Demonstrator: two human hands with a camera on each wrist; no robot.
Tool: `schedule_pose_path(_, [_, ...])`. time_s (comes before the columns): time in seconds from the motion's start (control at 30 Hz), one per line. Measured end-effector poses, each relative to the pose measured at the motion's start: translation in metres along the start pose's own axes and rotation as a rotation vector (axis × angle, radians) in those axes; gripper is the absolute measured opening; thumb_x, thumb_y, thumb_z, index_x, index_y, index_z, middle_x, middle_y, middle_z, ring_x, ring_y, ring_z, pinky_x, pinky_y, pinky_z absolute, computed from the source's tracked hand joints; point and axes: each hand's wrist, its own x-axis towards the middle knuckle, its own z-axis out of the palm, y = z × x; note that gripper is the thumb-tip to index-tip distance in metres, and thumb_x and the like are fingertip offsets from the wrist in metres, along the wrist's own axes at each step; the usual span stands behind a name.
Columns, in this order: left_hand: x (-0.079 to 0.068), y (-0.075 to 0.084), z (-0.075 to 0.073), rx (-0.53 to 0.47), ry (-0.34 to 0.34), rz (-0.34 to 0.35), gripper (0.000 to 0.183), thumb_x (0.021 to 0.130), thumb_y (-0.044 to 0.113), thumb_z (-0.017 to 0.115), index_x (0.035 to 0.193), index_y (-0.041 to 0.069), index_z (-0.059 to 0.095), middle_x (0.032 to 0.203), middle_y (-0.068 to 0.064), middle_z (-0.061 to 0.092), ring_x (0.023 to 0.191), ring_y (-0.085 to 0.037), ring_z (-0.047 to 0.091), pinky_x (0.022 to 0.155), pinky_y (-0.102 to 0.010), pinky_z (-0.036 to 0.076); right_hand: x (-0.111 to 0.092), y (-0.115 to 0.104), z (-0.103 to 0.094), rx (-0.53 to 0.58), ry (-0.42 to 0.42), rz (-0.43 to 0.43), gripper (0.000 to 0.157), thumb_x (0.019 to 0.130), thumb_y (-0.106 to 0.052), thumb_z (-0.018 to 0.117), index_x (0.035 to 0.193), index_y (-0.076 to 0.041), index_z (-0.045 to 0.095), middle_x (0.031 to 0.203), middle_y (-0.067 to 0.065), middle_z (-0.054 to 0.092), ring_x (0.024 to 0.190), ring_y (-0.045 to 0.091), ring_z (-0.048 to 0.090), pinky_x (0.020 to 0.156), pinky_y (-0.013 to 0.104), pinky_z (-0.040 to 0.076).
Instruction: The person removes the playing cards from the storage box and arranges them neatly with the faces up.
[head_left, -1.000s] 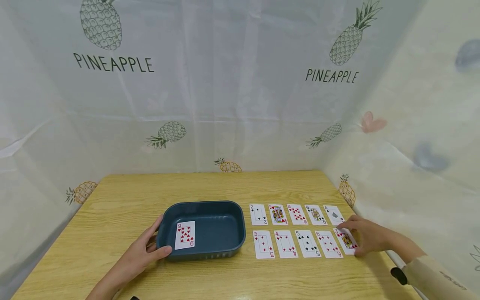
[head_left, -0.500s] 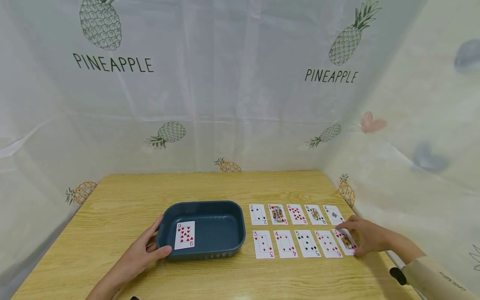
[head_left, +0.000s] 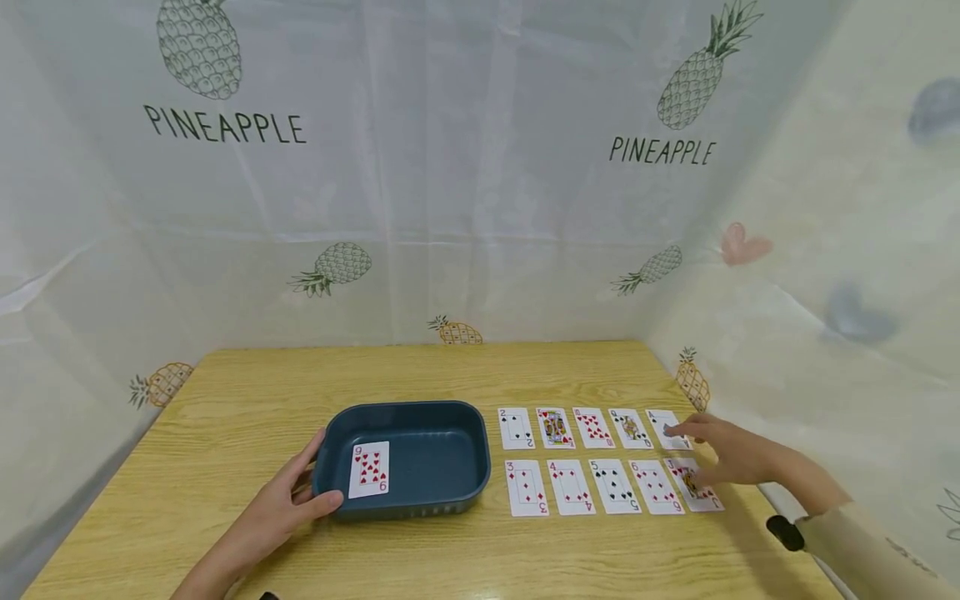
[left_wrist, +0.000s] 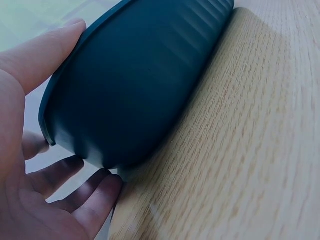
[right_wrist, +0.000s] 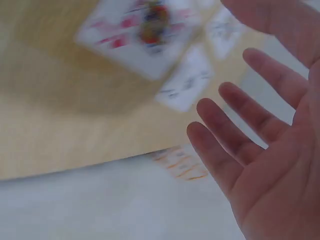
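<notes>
A dark blue tray (head_left: pixel 450 507) stands left of the table's middle, with a nine of hearts (head_left: pixel 370 469) lying face up in it. My left hand (head_left: pixel 281 500) holds the tray's left end, its thumb at the front rim and fingers along the outer wall. At the right, my right hand (head_left: pixel 742 450) hovers, fingers spread, over the ace of spades (head_left: pixel 662 421) and jack of hearts (head_left: pixel 682 475). In the right wrist view its palm (right_wrist: pixel 280 175) shows nothing held. The hand partly covers both cards in the head view.
Two rows of face-up playing cards lie right of the tray, among them a two of spades (head_left: pixel 515 428), a three of diamonds (head_left: pixel 527 487) and a six of diamonds (head_left: pixel 657 487). A pineapple-printed curtain (head_left: pixel 465 192) encloses the wooden table (head_left: pixel 420 558).
My right hand has let go of the jack of hearts and risen away toward the ace of spades. The jack now lies flat in line with its row. The left hand stays put.
</notes>
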Motion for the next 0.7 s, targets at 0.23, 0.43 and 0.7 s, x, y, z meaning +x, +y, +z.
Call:
schedule_pose_path(0.23, [0.002,0.001,0.0,0.044,0.003,-0.026,0.101,0.102,0.032,0.075,0.173,0.027,0.004,0.171,-0.027,0.021,0.148,-0.046,0.044,0.101,-0.023,0.053,0.054,-0.07,-0.017,-0.044,0.202,-0.066,0.054,0.096,-0.023,0.081,0.144,-0.007,0.063,0.134,0.011,0.061,0.115,0.029,0.064,0.088,0.048,0.057])
schedule_pose_path(0.43, [0.001,-0.002,0.0,0.029,0.007,-0.023,0.1,0.101,0.03,0.075,0.173,0.025,0.005,0.17,-0.028,0.024,0.146,-0.044,0.047,0.101,-0.025,0.054,0.123,-0.153,0.002,0.048,0.257,-0.152,0.06,0.096,-0.019,0.08,0.151,-0.009,0.058,0.141,0.009,0.059,0.122,0.027,0.062,0.097,0.05,0.055])
schedule_pose_path(0.7, [0.001,-0.003,-0.002,-0.009,-0.001,0.023,0.099,0.102,0.025,0.075,0.173,0.024,0.007,0.169,-0.028,0.026,0.147,-0.046,0.046,0.098,-0.02,0.053,0.202,-0.259,0.044,0.157,0.139,-0.208,0.066,0.098,-0.03,0.079,0.158,-0.018,0.052,0.146,0.006,0.055,0.129,0.024,0.058,0.104,0.043,0.052])
